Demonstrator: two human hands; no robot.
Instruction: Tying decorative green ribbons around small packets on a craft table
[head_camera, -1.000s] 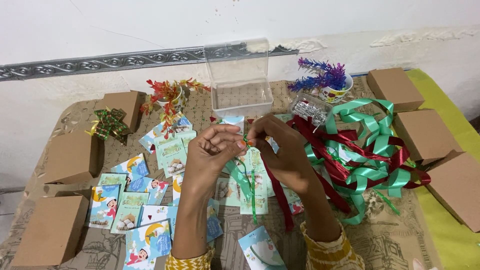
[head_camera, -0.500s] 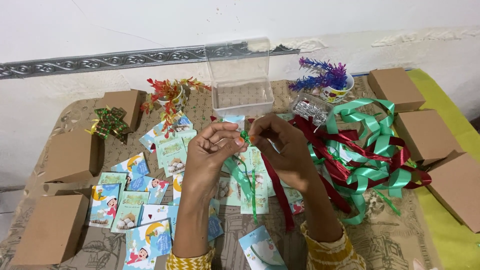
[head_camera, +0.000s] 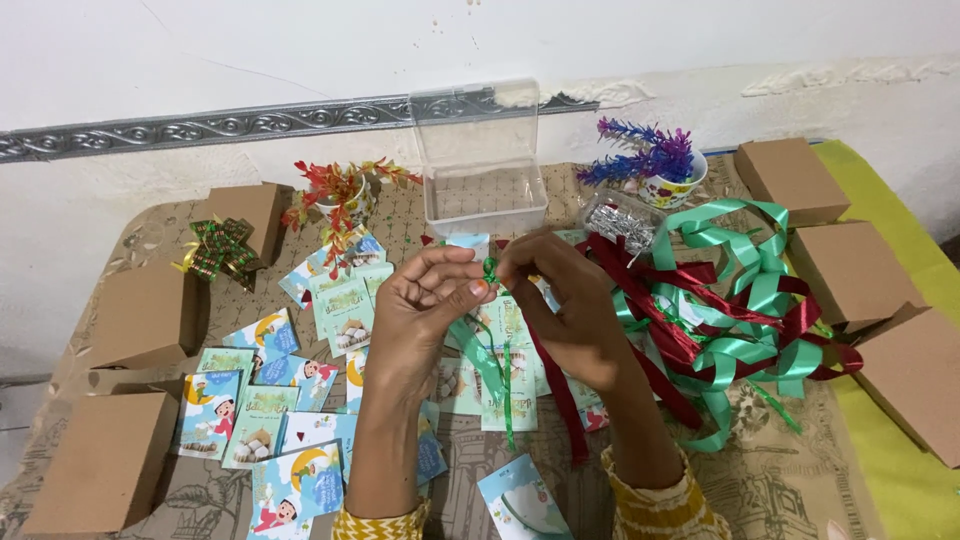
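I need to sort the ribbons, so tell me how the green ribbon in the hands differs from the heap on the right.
The green ribbon is one thin strip, pinched between the left hand and right hand, its tail hanging down; the ribbon heap lies loose on the table. The heap mixes broad green and dark red curls; the held ribbon is plain green. Both are shiny.

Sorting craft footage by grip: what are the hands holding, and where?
Both hands, left and right, pinch a thin green ribbon at its upper end.
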